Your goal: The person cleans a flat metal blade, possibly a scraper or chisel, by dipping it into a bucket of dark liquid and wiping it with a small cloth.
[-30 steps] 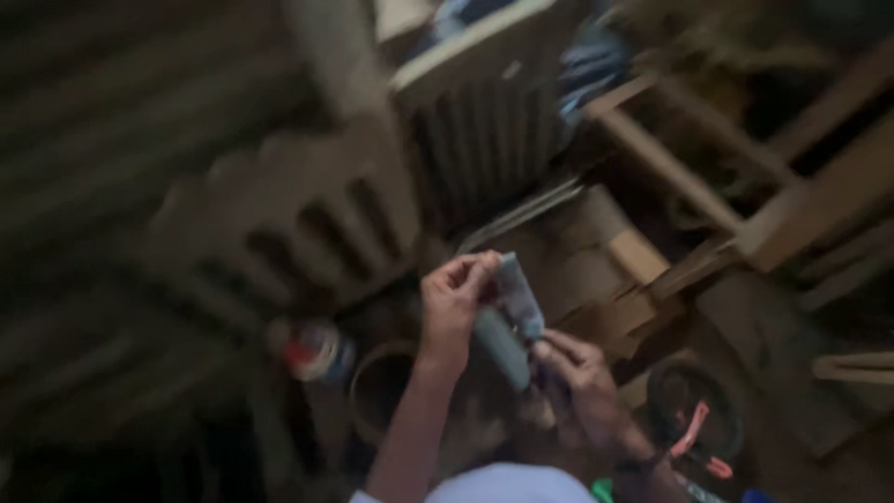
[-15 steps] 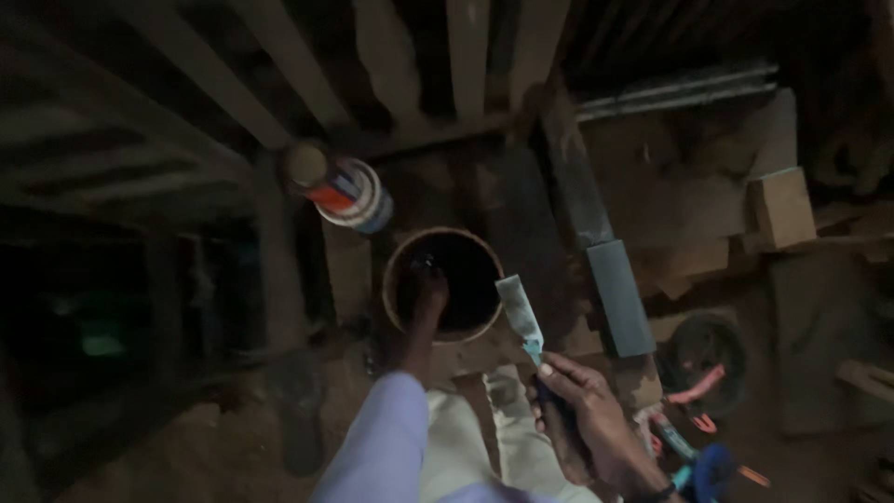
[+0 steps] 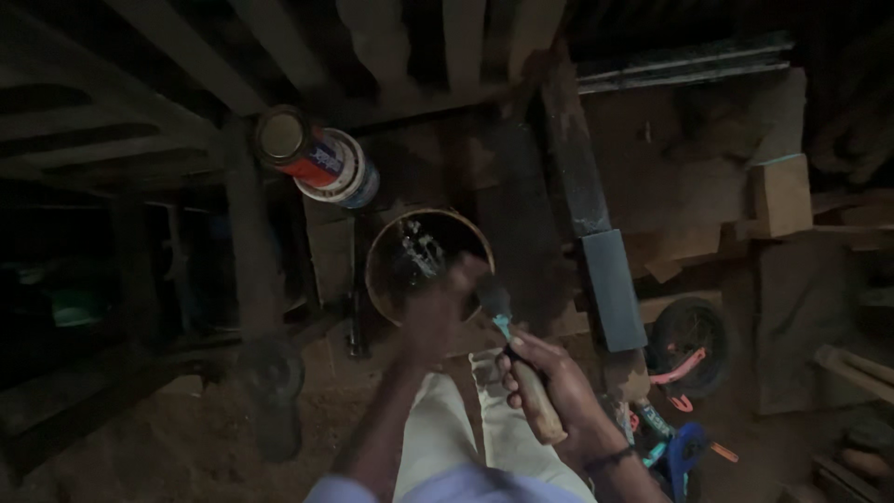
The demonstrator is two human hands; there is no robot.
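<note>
Left of centre in the frame, the left hand (image 3: 436,312) reaches up from the lower edge, forearm slanting, blurred at the rim of a round dark bowl (image 3: 382,253); its grip cannot be made out. Just right of it, the right hand (image 3: 549,391) is wrapped around the wooden handle of a chisel (image 3: 517,349), blade pointing up-left toward the left hand. A dark sharpening stone (image 3: 611,289) lies further right.
</note>
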